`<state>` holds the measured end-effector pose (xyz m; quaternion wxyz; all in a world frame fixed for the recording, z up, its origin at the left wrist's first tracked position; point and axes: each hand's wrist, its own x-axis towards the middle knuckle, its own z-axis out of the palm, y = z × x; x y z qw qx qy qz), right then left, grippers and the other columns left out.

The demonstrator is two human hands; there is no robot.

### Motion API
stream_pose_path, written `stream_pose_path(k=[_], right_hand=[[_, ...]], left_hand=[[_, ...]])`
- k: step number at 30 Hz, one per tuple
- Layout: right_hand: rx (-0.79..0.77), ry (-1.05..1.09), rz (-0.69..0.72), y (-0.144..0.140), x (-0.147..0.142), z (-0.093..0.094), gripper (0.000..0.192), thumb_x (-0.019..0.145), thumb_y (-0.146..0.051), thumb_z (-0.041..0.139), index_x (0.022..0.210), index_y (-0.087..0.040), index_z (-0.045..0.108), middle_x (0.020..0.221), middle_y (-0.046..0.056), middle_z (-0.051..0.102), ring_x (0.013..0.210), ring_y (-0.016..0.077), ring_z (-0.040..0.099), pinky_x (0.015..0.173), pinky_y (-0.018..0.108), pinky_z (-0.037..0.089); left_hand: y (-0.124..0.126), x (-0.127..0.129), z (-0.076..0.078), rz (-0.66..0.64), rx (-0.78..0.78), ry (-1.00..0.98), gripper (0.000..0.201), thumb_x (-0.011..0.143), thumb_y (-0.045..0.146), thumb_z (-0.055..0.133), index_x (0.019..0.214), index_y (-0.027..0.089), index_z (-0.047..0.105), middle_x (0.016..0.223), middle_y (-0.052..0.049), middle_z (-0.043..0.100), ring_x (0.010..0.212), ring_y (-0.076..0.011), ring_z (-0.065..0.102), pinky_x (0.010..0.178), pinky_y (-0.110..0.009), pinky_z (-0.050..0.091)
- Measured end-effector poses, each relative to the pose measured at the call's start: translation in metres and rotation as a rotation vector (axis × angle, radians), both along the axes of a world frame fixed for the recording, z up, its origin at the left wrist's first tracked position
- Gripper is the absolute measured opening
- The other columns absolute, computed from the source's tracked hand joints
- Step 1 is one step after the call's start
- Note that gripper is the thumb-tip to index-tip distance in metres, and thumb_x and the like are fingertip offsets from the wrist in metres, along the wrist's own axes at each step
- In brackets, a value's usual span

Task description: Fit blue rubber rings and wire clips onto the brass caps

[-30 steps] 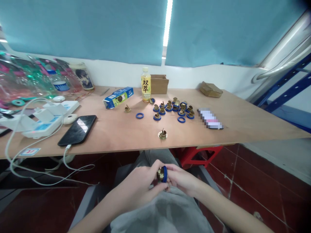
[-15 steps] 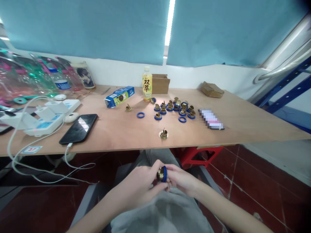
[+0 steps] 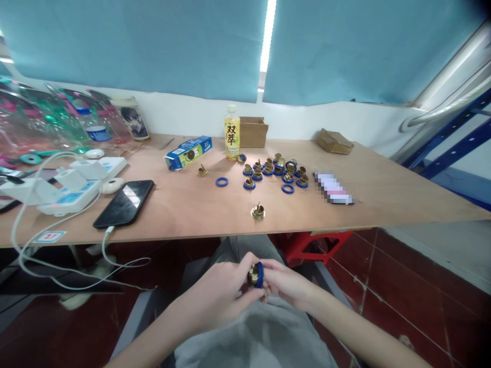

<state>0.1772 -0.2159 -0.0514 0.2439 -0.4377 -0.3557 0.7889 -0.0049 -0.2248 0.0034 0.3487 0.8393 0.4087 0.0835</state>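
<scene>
Together, left hand and right hand pinched around a shiny brass fitting with round blue rubber ring.

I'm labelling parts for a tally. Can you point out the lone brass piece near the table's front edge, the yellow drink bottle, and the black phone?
Lone brass piece (image 3: pixel 258 211), head view, its round base.
Yellow drink bottle (image 3: pixel 231 134), head view, its label.
Black phone (image 3: pixel 124 203), head view, middle of its screen.

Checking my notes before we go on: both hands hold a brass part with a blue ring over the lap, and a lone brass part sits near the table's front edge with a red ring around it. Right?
Not quite. In the head view the lone brass part near the table edge has no ring around it. The left hand and right hand do hold a brass part with a blue ring over the lap.
</scene>
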Motion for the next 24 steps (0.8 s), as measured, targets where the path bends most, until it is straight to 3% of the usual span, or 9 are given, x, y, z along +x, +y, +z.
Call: stream_pose_path(k=[24], right_hand=[[-0.015,0.007,-0.01,-0.0003,0.001,-0.0031,0.026,0.067,-0.034,0.079,0.083,-0.015,0.068,0.062,-0.006,0.055,0.055,0.0078,0.048,0.053,0.023,0.04]], left_hand=[[0.0,-0.0026,-0.0037,-0.017,0.041,-0.038,0.024,0.097,0.032,0.054,0.117,0.021,0.05,0.084,-0.003,0.073,0.076,-0.0228,0.072,0.062,-0.027,0.048]])
